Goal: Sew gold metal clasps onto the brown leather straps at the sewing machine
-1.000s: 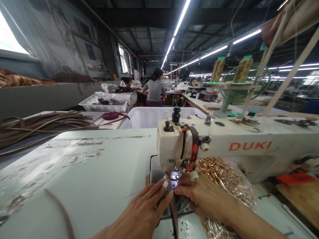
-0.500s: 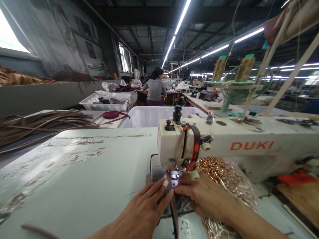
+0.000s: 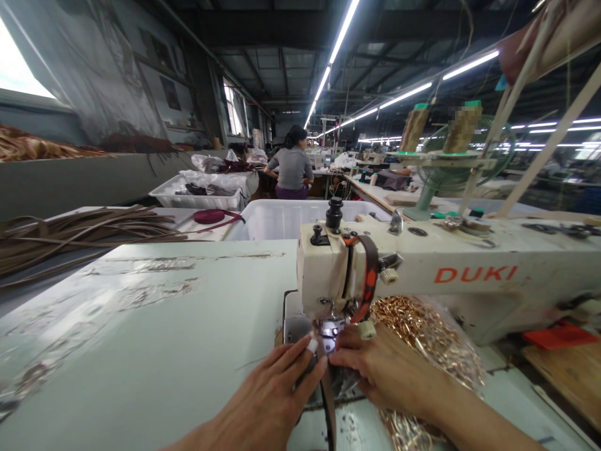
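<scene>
Brown strap [image 3: 328,407] runs between the left hand [image 3: 277,389] and right hand [image 3: 378,363]; whether either grip is closed, I cannot tell.

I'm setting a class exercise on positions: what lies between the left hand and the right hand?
Between the left hand and right hand, the head view shows a brown strap and, beside it, a lit metal part.

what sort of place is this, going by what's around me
Likely a sewing workshop or factory: there's a sewing machine up front, cones of thread above it, and a heap of brown strips off to the left.
</scene>
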Available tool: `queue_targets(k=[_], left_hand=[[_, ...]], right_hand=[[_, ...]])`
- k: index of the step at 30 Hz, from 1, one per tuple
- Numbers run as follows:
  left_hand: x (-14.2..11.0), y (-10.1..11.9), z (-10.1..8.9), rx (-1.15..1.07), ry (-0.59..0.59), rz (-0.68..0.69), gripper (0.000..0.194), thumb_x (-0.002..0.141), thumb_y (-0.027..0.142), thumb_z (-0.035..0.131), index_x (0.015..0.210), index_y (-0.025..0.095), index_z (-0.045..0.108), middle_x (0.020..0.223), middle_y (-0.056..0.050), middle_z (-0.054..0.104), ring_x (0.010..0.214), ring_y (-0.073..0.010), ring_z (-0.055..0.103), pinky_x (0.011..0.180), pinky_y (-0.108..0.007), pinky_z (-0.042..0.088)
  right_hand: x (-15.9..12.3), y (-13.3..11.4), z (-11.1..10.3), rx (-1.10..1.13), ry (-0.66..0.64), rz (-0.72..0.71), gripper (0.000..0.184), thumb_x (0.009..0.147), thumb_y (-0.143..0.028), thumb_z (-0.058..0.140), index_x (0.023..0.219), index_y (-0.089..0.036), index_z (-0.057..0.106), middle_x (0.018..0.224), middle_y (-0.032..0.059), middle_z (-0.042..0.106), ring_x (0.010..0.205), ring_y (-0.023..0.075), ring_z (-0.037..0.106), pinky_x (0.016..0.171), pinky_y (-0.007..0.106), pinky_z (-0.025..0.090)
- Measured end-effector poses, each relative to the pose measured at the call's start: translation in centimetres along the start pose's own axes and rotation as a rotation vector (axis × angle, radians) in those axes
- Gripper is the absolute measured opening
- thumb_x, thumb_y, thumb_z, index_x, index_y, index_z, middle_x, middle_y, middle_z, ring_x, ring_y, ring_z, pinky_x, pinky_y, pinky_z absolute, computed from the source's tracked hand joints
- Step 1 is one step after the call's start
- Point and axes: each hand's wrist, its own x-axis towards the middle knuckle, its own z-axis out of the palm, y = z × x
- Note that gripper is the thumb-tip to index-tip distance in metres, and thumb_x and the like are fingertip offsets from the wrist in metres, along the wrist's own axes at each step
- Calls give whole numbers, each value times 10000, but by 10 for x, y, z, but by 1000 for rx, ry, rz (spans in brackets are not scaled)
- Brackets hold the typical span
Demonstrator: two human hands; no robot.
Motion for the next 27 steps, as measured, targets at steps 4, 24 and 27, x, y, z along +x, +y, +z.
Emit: queue_targets(k=[4, 24, 27], left_hand=[[0, 2, -3, -42, 4, -10, 754, 876, 590, 446, 1471, 182, 226, 1484, -140, 265, 1384, -312, 178, 1109, -487, 248], [-2, 2, -2, 0, 46, 17, 839, 852, 693, 400, 1476, 165, 213, 1482, -155, 273, 1382, -322, 186, 1118, -465, 238], [-2, 2, -1, 25, 40, 23, 809, 866, 672, 393, 1473, 165, 224, 1474, -160, 294, 1383, -312, 189, 1114, -461, 250]], right_hand=[[1, 1, 1, 0, 12, -8, 381, 742, -82, 498, 1055, -253, 632, 1076, 38, 657, 981, 229, 614, 821, 372, 483], [-1, 1, 2, 13, 6, -14, 401, 745, -66, 502, 1079, -251, 624, 1107, 36, 647, 980, 209, 613, 821, 339, 482], [0, 1, 0, 15, 7, -8, 402, 737, -62, 493, 1066, -249, 628, 1104, 32, 650, 982, 213, 615, 821, 341, 484]])
